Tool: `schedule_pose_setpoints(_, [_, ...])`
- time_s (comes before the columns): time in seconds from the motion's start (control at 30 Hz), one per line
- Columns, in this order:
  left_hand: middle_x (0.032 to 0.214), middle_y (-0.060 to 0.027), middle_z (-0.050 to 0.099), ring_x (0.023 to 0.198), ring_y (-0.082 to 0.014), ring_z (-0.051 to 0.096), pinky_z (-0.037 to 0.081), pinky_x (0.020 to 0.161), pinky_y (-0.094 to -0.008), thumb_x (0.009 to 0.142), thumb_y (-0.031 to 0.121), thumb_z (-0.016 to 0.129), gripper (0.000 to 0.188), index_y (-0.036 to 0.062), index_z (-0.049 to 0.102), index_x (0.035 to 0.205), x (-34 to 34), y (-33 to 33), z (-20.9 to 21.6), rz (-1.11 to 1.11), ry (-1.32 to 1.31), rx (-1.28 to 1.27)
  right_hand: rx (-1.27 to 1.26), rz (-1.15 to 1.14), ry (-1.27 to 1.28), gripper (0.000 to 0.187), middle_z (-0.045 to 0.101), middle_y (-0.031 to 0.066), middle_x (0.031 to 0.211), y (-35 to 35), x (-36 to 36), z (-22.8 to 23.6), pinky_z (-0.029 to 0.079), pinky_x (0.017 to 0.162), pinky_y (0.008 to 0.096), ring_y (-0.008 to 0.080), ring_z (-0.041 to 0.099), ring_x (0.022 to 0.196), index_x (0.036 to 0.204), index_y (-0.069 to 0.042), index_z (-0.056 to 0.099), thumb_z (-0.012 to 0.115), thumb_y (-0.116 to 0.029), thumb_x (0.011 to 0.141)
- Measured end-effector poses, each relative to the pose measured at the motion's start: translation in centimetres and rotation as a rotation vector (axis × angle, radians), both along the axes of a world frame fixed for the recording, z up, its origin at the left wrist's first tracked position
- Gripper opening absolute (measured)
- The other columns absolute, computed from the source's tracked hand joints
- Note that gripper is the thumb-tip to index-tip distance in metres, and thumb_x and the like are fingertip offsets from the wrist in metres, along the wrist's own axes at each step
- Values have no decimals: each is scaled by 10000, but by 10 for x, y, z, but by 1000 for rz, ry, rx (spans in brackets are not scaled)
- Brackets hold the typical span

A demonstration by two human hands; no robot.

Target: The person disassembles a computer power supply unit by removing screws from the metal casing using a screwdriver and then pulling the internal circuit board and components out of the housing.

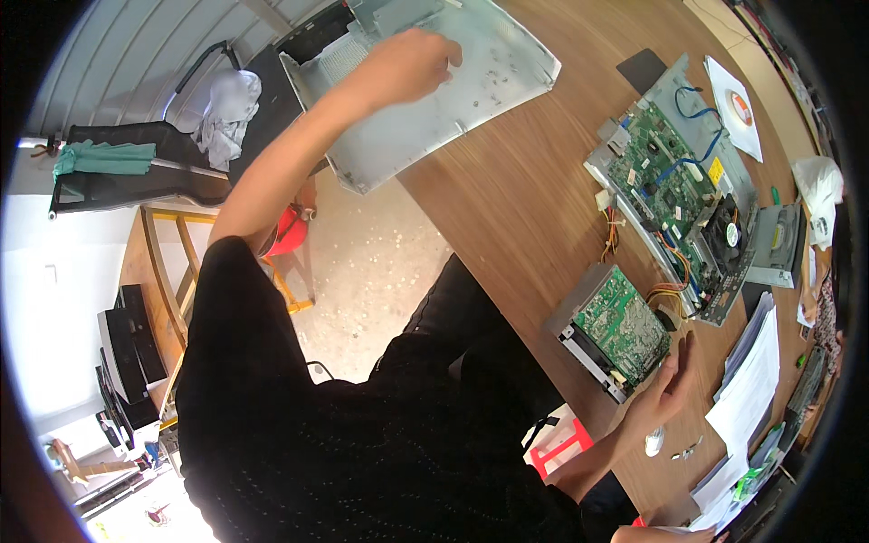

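My left hand [412,68] is over a grey metal computer case panel [489,72] at the top, its fingers curled downward; whatever they hold, if anything, is hidden. Dark marks dot the panel's flat face. On the right, my right hand [672,376] has its fingers stretched out beside a power supply unit [620,326] with its green circuit board exposed. The fingers are at the unit's edge; whether they touch it I cannot tell. Coloured wires [668,291] run from the unit toward an opened computer chassis [674,181] holding a green motherboard, a black fan and blue cables.
Papers [747,376] lie at the table's right side, near a small white object [654,441] and some small metal pieces [688,448]. A grey drive-like box [778,240] and a white plastic bag [819,195] are farther right. Another person's hand [661,536] shows at the bottom edge.
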State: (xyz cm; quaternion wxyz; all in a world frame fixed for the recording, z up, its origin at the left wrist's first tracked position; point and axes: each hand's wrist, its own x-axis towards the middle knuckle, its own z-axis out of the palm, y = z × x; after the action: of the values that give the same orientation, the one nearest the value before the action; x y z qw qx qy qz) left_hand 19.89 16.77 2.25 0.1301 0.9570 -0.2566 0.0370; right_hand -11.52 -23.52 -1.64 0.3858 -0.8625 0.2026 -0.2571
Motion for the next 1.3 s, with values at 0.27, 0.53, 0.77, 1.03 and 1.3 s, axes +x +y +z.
schedule_pose_setpoints(0.27, [874,-109,716,830,-299,678,528,729,-396,762,137,659,132,91,729,865,84,-20,-49,37,146,41,329,0,1,425,531,210,1361,-9,-22,-24,399,1053,369,270,534,1239,1369,67,463,460,-184,1026])
schedule_pose_setpoints(0.53, [856,-108,715,814,-301,682,531,715,-432,719,241,673,162,113,731,799,83,-45,-58,48,121,55,597,-7,-115,367,580,190,1300,-20,-36,-57,423,1025,336,228,565,1174,1320,82,503,481,-121,1016])
schedule_pose_setpoints(0.77, [789,-68,687,718,-171,634,503,688,-326,839,101,673,131,2,672,925,45,-45,-36,-7,-44,-46,368,-92,9,327,627,188,1230,-24,-31,-35,464,967,326,227,615,1111,1266,57,556,534,-124,994])
schedule_pose_setpoints(1.03, [841,-66,679,761,-179,650,480,662,-291,715,-8,802,157,45,702,824,-197,-134,27,-420,916,-731,83,385,-298,238,670,175,915,24,-39,27,535,666,347,250,665,790,1045,42,668,679,3,810])
schedule_pose_setpoints(1.3, [862,-89,672,755,-183,636,470,636,-287,824,12,733,60,13,696,871,-230,-151,-5,-363,1160,-984,236,768,-143,211,669,136,861,54,-5,41,540,581,297,231,668,696,920,25,696,777,23,726])
